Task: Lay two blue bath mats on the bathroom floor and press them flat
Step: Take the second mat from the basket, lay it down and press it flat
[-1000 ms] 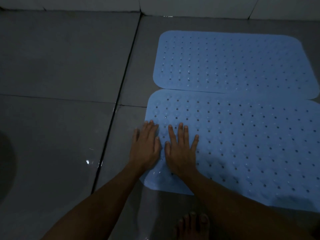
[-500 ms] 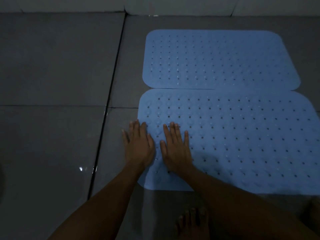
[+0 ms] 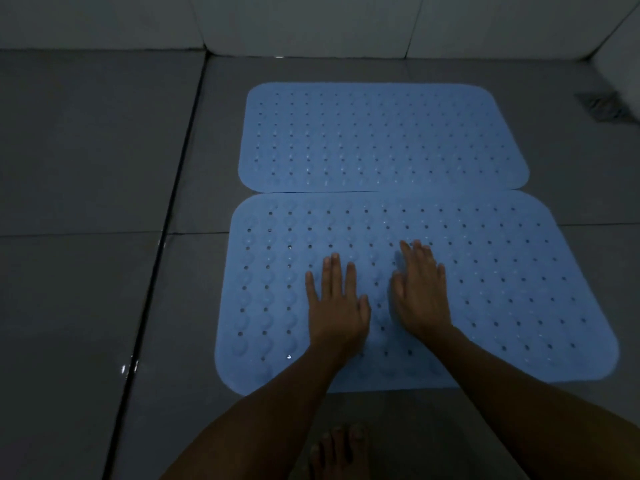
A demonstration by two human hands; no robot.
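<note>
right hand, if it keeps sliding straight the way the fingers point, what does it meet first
The right hand lies flat on the near mat, fingers pointing away and slightly left. Going straight on, it would cross bare mat, then reach the seam with the far mat. Nothing else seems to lie in that line.

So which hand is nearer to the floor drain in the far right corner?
Right. The right hand lies on the near mat, toward the drain; the left hand lies farther left.
</note>
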